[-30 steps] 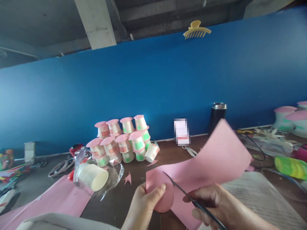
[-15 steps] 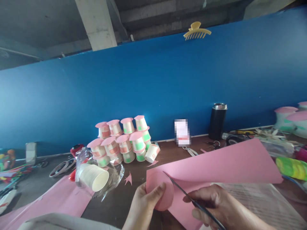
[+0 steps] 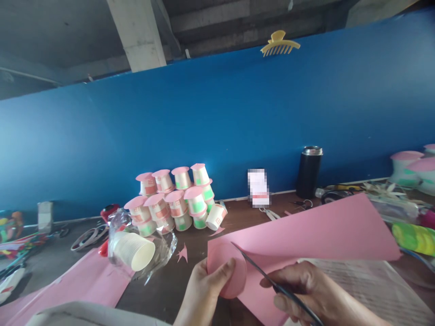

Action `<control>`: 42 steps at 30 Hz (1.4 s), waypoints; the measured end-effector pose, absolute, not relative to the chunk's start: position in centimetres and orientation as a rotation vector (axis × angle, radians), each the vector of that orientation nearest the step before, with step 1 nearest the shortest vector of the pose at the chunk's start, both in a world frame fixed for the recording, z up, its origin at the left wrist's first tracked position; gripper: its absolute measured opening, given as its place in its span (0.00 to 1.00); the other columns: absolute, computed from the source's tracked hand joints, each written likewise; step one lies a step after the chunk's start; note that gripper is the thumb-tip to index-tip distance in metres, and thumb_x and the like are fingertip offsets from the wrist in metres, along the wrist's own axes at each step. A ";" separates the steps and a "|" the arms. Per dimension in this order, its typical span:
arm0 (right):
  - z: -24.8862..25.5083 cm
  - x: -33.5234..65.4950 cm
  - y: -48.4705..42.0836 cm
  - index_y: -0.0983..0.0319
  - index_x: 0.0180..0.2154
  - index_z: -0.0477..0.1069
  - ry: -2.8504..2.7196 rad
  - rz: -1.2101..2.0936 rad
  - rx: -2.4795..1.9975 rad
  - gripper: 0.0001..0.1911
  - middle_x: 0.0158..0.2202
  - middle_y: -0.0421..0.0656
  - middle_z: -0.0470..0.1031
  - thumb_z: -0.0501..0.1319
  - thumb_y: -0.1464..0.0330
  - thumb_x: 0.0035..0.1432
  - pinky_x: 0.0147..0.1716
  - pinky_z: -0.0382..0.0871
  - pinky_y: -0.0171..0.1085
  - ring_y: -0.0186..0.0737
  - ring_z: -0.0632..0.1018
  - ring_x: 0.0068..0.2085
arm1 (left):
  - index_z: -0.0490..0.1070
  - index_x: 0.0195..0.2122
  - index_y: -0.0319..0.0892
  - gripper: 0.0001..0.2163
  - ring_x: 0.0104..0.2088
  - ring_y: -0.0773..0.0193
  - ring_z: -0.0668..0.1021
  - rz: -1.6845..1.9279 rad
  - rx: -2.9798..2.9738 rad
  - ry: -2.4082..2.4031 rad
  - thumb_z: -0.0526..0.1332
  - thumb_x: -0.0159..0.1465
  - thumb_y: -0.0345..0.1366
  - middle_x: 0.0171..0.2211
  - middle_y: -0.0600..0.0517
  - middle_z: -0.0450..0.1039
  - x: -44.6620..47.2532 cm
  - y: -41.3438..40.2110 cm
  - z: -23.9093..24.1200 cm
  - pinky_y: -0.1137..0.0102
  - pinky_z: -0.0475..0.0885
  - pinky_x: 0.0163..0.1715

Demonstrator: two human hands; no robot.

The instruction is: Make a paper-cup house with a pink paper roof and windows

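My left hand (image 3: 212, 283) pinches a round pink paper piece (image 3: 236, 280) together with the corner of a large pink paper sheet (image 3: 306, 231), thumb on top. In my right hand (image 3: 306, 290) is a pair of scissors (image 3: 260, 270), its dark blades pointing up and left along the circle's upper right edge. The blades lie over the sheet and look closed or nearly so. Much of the scissors' handle is hidden by my fingers. The sheet stretches from my left hand far to the right.
Stacked paper cups with pink tops (image 3: 176, 199) stand at the back, beside a tipped cup (image 3: 216, 217). Nested cups (image 3: 137, 251) lie in clear plastic at left. A black flask (image 3: 309, 174), pliers (image 3: 270, 213) and pink scraps (image 3: 182, 252) are on the table. A yellow claw clip (image 3: 279, 44) tops the blue partition.
Hardly anything differs. The scissors and my right hand have shifted very slightly to the right; my left hand keeps its hold on the paper.
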State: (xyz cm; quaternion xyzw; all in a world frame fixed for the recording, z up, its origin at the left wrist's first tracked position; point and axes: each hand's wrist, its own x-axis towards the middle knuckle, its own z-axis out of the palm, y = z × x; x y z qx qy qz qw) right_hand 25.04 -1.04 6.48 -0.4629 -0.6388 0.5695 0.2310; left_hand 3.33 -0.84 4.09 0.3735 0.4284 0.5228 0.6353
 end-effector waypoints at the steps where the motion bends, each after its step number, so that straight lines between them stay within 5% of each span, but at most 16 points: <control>1: 6.4 25.0 -1.0 0.66 0.32 0.78 -1.751 1.572 -1.271 0.22 0.18 0.34 0.58 0.65 0.51 0.53 0.19 0.57 0.28 0.27 0.59 0.20 | 0.78 0.31 0.32 0.20 0.26 0.62 0.75 1.194 0.849 0.983 0.73 0.51 0.47 0.24 0.46 0.76 3.3 -0.9 4.1 0.70 0.68 0.29; 6: 5.0 25.4 -0.7 0.65 0.33 0.76 -1.712 1.637 -1.173 0.16 0.18 0.32 0.57 0.64 0.57 0.55 0.17 0.55 0.27 0.26 0.58 0.20 | 0.77 0.30 0.34 0.18 0.26 0.63 0.74 1.204 0.832 0.994 0.73 0.51 0.46 0.24 0.48 0.76 3.3 -0.9 3.9 0.70 0.67 0.30; 12: 5.1 25.4 -0.7 0.67 0.40 0.79 -1.675 1.648 -1.237 0.21 0.16 0.33 0.59 0.66 0.57 0.52 0.18 0.57 0.28 0.26 0.61 0.19 | 0.77 0.30 0.33 0.19 0.26 0.64 0.73 1.218 0.803 1.046 0.74 0.49 0.46 0.25 0.47 0.75 3.3 -0.8 3.6 0.70 0.69 0.30; 34: 4.2 25.6 -0.4 0.66 0.32 0.77 -1.675 1.647 -1.228 0.17 0.17 0.33 0.59 0.64 0.57 0.55 0.16 0.52 0.26 0.25 0.58 0.20 | 0.79 0.32 0.32 0.20 0.29 0.58 0.77 1.235 0.786 1.048 0.74 0.48 0.47 0.26 0.44 0.78 3.2 -0.6 3.5 0.66 0.71 0.33; 42: 4.5 25.3 -0.4 0.65 0.37 0.80 -1.694 1.594 -1.268 0.15 0.16 0.33 0.60 0.65 0.60 0.53 0.15 0.54 0.26 0.24 0.60 0.17 | 0.78 0.32 0.33 0.20 0.29 0.59 0.77 1.245 0.799 1.070 0.74 0.48 0.47 0.27 0.44 0.78 3.1 -0.5 3.2 0.67 0.71 0.33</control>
